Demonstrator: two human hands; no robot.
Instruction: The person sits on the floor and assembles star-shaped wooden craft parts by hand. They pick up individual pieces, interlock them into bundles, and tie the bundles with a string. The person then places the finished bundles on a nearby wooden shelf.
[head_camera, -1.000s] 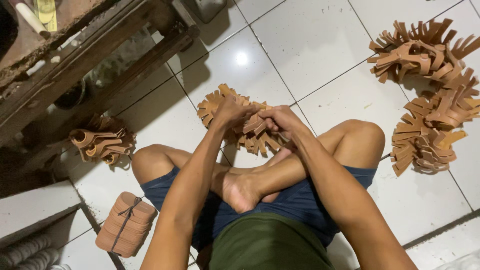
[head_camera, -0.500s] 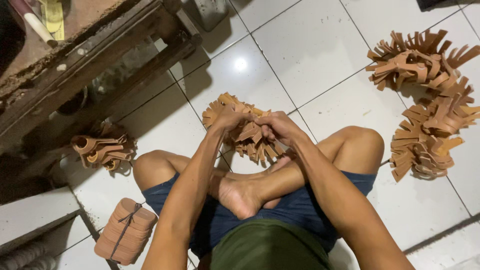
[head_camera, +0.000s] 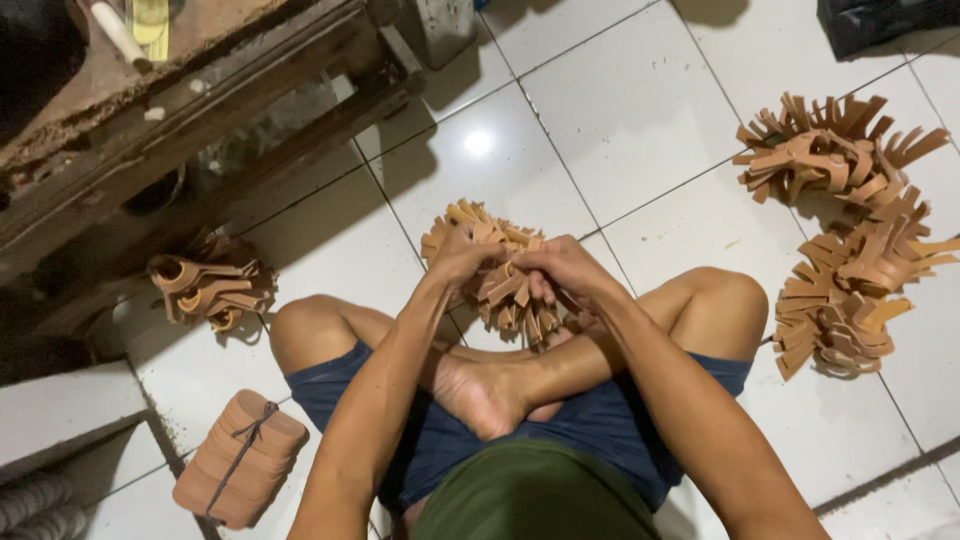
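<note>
Over the last second little has shifted: the left hand (head_camera: 462, 252) and right hand (head_camera: 562, 268) stay closed on the same bundle of tan leather strips (head_camera: 500, 280), held above the crossed legs over the white tiled floor (head_camera: 640, 120). The work remains in this bundle; the larger strip piles (head_camera: 850, 230) far right, the small pile (head_camera: 210, 285) left and the tied stack (head_camera: 240, 458) lie untouched.

The left hand (head_camera: 462, 255) and right hand (head_camera: 565, 268) cover the near middle of the bundle of tan strips (head_camera: 500, 280), so each grip on it is hidden. The dark bag (head_camera: 885, 20) far right and the tied stack of tan pieces (head_camera: 240, 458) near left run off or near the edges. The wooden bench (head_camera: 170, 110) is cut off far left.
</note>
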